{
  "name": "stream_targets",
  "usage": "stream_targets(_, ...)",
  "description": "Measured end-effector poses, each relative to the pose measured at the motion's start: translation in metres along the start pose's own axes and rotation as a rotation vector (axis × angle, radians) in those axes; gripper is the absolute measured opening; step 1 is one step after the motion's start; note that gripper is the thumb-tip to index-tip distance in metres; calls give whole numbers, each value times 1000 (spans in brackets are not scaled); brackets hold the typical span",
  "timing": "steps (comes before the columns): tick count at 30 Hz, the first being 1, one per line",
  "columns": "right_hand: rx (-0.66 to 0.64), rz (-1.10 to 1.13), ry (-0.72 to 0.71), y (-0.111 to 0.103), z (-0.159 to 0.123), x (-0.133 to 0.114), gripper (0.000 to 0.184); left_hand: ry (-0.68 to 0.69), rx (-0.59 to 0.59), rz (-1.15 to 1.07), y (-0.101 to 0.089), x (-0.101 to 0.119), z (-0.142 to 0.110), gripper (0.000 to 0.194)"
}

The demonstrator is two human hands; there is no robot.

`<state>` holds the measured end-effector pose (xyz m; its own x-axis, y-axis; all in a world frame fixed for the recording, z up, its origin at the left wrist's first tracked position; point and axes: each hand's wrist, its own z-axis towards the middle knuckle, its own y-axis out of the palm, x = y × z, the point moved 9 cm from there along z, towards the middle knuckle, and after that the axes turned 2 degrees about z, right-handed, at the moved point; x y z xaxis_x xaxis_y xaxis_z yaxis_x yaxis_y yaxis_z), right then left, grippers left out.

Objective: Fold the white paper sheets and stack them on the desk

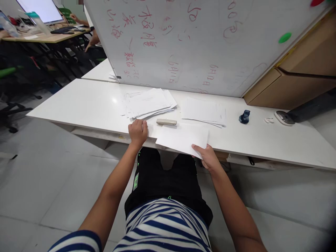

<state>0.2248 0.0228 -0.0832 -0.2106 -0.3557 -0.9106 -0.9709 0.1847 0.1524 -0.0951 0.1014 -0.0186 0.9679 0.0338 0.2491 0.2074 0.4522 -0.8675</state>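
Right hand (pixel 207 156) pinching paper (pixel 182 138) over desk edge (pixel 262 156) — left hand (pixel 138 132) curled, gap between

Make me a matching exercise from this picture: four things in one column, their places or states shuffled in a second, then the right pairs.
Things
1. Stapler
2. Sheet of paper
3. Round green magnet
4. Left hand

Places and states
A. Stuck to the whiteboard
B. Curled, at the near edge of the desk
C. Beige, lying on the desk
D. Held near a corner by the right hand

Right pairs
1-C
2-D
3-A
4-B
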Motion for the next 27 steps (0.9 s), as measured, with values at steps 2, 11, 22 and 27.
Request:
stream_targets(2,14,-7,-1,-1,0,0,32,-7,-34,32,5,0,1,35)
stream_targets(11,29,-21,1,0,-3,-3,24,15,-103,55,5,6,5,29)
stream_targets(22,209,-190,-136,-64,-6,-43,42,21,-125,38,9,6,5,27)
stream_targets(27,444,-125,-353,-94,-20,-110,46,7,-138,29,10,4,5,25)
